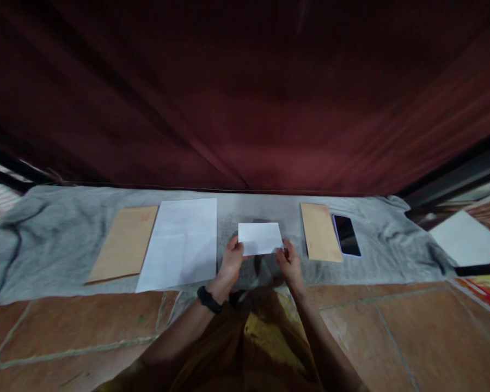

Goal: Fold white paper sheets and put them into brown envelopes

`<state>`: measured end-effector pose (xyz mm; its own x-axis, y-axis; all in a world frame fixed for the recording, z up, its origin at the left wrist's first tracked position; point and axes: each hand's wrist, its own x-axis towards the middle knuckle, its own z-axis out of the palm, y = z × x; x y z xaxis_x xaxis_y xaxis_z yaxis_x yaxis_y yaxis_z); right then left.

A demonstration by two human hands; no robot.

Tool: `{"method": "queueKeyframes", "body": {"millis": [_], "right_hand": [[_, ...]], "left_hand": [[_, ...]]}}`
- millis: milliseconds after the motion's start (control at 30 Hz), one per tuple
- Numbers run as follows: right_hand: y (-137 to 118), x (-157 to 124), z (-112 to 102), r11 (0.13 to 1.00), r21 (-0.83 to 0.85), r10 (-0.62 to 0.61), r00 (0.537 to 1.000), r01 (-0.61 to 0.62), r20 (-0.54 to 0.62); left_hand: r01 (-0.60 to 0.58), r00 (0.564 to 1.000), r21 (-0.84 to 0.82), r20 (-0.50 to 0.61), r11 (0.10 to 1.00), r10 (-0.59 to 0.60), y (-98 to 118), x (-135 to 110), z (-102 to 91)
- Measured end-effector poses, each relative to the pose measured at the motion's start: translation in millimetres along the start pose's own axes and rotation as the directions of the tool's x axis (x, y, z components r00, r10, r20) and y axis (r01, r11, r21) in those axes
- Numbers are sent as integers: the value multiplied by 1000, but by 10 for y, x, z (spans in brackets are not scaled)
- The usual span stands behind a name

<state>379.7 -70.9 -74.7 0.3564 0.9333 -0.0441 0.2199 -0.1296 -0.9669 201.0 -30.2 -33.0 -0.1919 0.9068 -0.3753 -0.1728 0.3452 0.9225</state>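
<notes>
A small white rectangle of paper (260, 238), perhaps folded, is held level between my two hands above the grey cloth. My left hand (232, 258) pinches its left end, thumb on top. At the right end, my right hand (289, 260) grips the lower corner. Left of my hands lie large white sheets (183, 245), partly beside a stack of brown envelopes (124, 242). To the right sits another brown envelope (320, 232), with a dark-screened phone (347, 236) in a pale purple case along its right side.
The grey cloth (392, 245) is wrinkled at both ends and covers a long low surface. Behind it hangs a dark red fabric (245, 136). Terracotta floor tiles (85, 318) lie in front. A white panel (467, 239) is at far right, near a dark frame bar (457, 169).
</notes>
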Motion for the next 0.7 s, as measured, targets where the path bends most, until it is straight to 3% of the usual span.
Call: {"method": "queueKeyframes", "body": {"millis": [67, 133, 233, 300, 400, 533, 700], "right_hand": [[45, 33, 5, 993, 72, 94, 996, -94, 11], [53, 48, 2, 993, 50, 105, 994, -106, 20], [18, 35, -19, 987, -162, 8, 1000, -3, 28], [-21, 15, -28, 938, -341, -63, 998, 68, 26], [-71, -8, -14, 839, -529, -127, 991, 128, 37], [-84, -23, 10, 736, -645, -206, 976, 206, 76], [-81, -36, -27, 600, -750, -314, 944, 279, 99]], "left_hand": [[1, 1000, 158, 20, 987, -4, -11, 39, -10], [-30, 999, 353, 41, 935, 17, -3, 85, -41], [-161, 987, 598, 83, 785, 139, 26, 132, -103], [-239, 968, 712, 121, 660, 219, 41, 129, -132], [-261, 956, 831, 151, 491, 251, 31, 85, -142], [-237, 955, 929, 170, 284, 242, -33, 35, -135], [-270, 937, 952, 225, 147, 266, -79, 30, -155]]}}
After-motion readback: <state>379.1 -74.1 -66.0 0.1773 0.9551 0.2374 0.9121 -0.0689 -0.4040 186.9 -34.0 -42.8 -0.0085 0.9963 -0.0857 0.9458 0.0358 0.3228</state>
